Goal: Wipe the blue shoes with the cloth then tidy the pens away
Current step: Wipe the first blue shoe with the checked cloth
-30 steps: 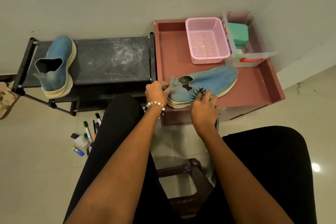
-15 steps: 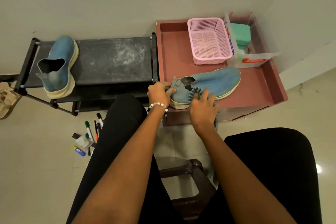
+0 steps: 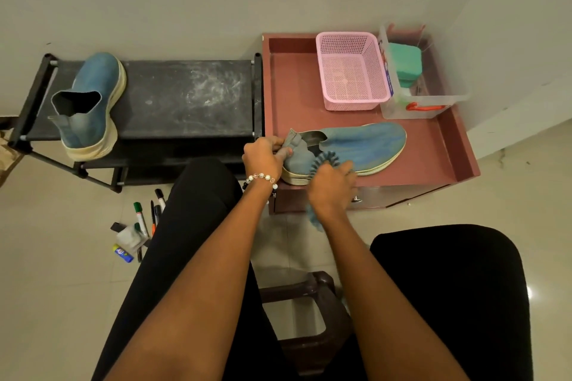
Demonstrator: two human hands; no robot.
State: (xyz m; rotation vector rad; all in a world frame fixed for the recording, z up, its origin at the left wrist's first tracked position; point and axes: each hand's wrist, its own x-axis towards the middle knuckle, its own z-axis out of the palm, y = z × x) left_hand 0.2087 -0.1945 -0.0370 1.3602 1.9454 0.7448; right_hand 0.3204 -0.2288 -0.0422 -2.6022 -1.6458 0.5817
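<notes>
Left hand: your left hand [image 3: 263, 158] is curled tight, fingers and thumb pinching the heel tab of the near shoe [image 3: 356, 148].
Right hand: your right hand [image 3: 331, 192] is closed round the cloth [image 3: 323, 161], pressing it on the shoe's side just right of your left hand; blurred, so finger detail is unclear.
Cloth: blue, ribbed edge sticks up above your right knuckles, another bit hangs below that wrist.
Near shoe: lies on its side on the red tray table [image 3: 433, 158], heel at your left hand, toe pointing away to the right of your right hand.
Second shoe: the other blue shoe [image 3: 93, 105] stands upright on the black rack [image 3: 185, 99], well to the left of your left hand.
Pens: the pens [image 3: 145, 216] lie loose on the floor, left of and below your left forearm, beside a small pouch [image 3: 130, 238].
Beyond the hands: pink basket [image 3: 353, 71] and clear box [image 3: 414, 102] sit on the tray past the shoe, touching each other.
</notes>
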